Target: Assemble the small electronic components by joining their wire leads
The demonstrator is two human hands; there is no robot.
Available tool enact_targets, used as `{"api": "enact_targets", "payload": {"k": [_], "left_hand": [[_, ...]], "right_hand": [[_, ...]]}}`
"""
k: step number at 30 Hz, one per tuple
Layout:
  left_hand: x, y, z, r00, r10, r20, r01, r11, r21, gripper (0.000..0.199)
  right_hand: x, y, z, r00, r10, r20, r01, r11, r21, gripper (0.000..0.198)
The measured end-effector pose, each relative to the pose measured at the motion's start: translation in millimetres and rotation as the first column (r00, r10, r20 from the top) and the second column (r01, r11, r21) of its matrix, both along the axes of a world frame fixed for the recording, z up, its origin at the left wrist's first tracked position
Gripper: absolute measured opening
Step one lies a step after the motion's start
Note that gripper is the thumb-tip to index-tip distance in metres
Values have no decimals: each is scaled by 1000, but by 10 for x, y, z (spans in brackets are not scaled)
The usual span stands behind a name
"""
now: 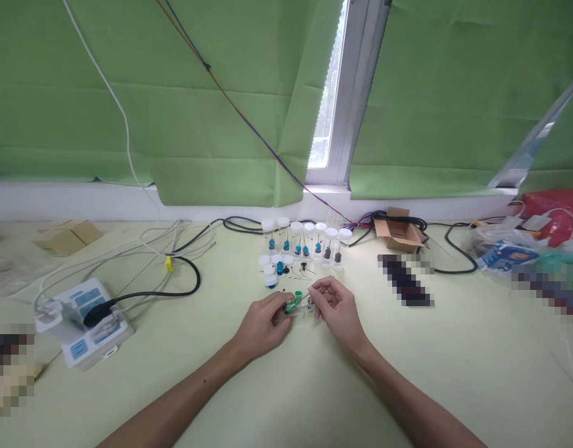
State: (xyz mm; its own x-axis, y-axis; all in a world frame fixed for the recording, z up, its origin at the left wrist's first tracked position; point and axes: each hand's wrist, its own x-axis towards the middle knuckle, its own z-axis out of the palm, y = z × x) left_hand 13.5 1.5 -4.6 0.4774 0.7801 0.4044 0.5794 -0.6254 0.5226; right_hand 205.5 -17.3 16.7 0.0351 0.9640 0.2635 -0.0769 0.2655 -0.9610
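Low over the table, my left hand [266, 322] is closed, thumb and fingers around a small green plastic piece [294, 303]; its exact kind cannot be made out. Facing it, my right hand [336, 309] pinches a thin rod-like piece [307, 297] at the fingertips. Small clear and metal bits [306, 309] lie between the two hands. Just beyond stand several clear vials [296, 241] with white caps and blue or dark parts inside. Loose white caps [268, 271], a blue part [279, 268] and black-headed metal pins [303, 266] lie in front of the vials.
A white power strip [94, 320] with plugs sits at left, and black cable [193, 292] loops beside it. An open cardboard box [400, 235] stands at back right. Farther right are plastic bags [505, 249]. Green curtains [221, 124] hang behind the table.
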Motion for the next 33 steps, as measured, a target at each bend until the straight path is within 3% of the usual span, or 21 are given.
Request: {"api": "enact_targets", "payload": {"k": [33], "left_hand": [[2,3,12,1000,7,-16,-7,1000,19,36]], "right_hand": [[68,84,-17,995,101,14,-100,993,-58,25]]}}
